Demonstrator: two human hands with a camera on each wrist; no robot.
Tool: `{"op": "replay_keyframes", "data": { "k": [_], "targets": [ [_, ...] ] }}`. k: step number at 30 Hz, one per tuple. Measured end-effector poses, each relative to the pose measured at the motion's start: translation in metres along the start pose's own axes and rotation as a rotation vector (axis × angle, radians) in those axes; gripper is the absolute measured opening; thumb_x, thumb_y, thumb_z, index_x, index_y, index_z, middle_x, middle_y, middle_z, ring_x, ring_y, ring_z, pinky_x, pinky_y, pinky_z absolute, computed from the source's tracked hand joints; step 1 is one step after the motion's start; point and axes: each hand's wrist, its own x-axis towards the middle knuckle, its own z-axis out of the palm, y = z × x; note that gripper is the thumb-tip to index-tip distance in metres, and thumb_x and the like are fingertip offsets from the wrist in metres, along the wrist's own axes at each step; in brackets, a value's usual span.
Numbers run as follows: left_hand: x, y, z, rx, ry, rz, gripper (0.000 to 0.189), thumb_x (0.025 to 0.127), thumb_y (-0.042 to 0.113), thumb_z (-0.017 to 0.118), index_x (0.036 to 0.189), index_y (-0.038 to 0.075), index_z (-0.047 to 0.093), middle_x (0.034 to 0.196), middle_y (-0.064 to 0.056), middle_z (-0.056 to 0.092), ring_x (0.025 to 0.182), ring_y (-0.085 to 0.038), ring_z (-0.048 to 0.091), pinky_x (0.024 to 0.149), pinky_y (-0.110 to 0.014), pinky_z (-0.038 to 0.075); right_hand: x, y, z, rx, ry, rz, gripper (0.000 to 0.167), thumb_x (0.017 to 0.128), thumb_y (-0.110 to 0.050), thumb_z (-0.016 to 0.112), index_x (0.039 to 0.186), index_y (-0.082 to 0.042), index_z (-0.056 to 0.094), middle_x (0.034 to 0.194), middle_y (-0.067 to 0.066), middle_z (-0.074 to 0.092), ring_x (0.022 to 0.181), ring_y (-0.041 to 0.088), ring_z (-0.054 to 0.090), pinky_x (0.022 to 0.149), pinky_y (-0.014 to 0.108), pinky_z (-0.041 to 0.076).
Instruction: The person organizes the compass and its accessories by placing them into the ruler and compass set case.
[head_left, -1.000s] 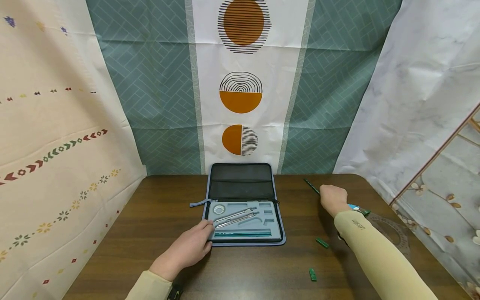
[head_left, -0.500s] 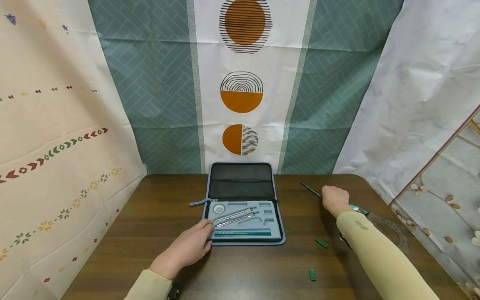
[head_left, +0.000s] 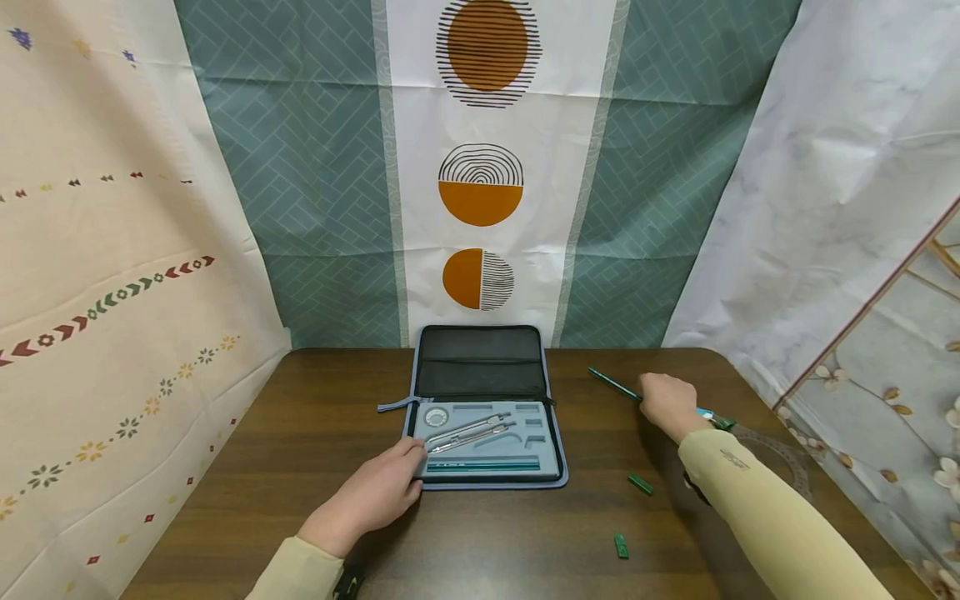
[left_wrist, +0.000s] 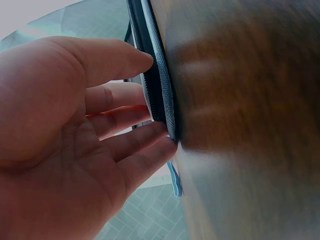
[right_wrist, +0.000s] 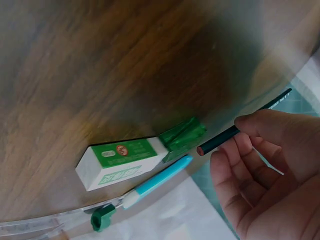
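Observation:
An open zip case (head_left: 487, 482) lies in the middle of the table. Its light blue insert (head_left: 461, 407) holds silver compasses (head_left: 468, 433), a round white disc (head_left: 437, 417) and dark green pencils (head_left: 483, 464) in the front slot. My left hand (head_left: 375, 496) grips the case's front left corner; in the left wrist view the thumb is outside the zipped wall and the forefinger passes behind it. My right hand (head_left: 670, 404) pinches a dark green pencil (right_wrist: 225, 139) between thumb and fingers. Its far end (head_left: 600, 375) points to the back left.
Beside the right hand lie a white and green eraser box (right_wrist: 125, 162) and a light blue stick (right_wrist: 157, 181) with a green plastic piece (right_wrist: 102, 217). A clear protractor (head_left: 783, 457) is under the right forearm. Two green pieces (head_left: 640, 483) lie near the front right.
In the right hand the pencil has swung, its far end moving left and slightly toward me. My left hand stays on the case corner.

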Motion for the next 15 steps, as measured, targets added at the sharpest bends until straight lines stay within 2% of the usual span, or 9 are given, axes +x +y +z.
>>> {"op": "replay_keyframes", "data": {
  "k": [4,9,15],
  "targets": [
    [0.0,0.001,-0.001,-0.004,-0.01,-0.013,0.039,0.097,0.003,0.081,0.132,-0.009,0.068,0.143,-0.023,0.063,0.13,-0.038,0.067,0.104,-0.052,0.058,-0.003,-0.006,0.001,0.006,0.033,-0.03,0.019,0.085,0.008,0.067,0.096,-0.005,0.075,0.089,0.01,0.075,0.076,0.028,0.069,0.067,0.057,0.059],
    [0.0,0.002,-0.001,-0.012,-0.02,-0.02,0.04,0.098,0.003,0.081,0.133,-0.009,0.068,0.144,-0.024,0.062,0.131,-0.039,0.066,0.105,-0.053,0.057,-0.007,-0.017,0.0,0.018,0.058,-0.056,0.019,0.085,0.006,0.071,0.098,-0.005,0.077,0.093,0.011,0.077,0.078,0.031,0.071,0.069,0.059,0.06],
    [0.0,0.0,-0.001,0.0,-0.003,0.003,0.04,0.097,0.003,0.081,0.132,-0.009,0.068,0.141,-0.024,0.063,0.128,-0.038,0.067,0.103,-0.052,0.058,-0.011,-0.033,0.002,0.028,0.08,-0.099,0.019,0.086,0.005,0.072,0.1,-0.007,0.079,0.097,0.011,0.078,0.082,0.032,0.073,0.069,0.058,0.061]
  ]
}}
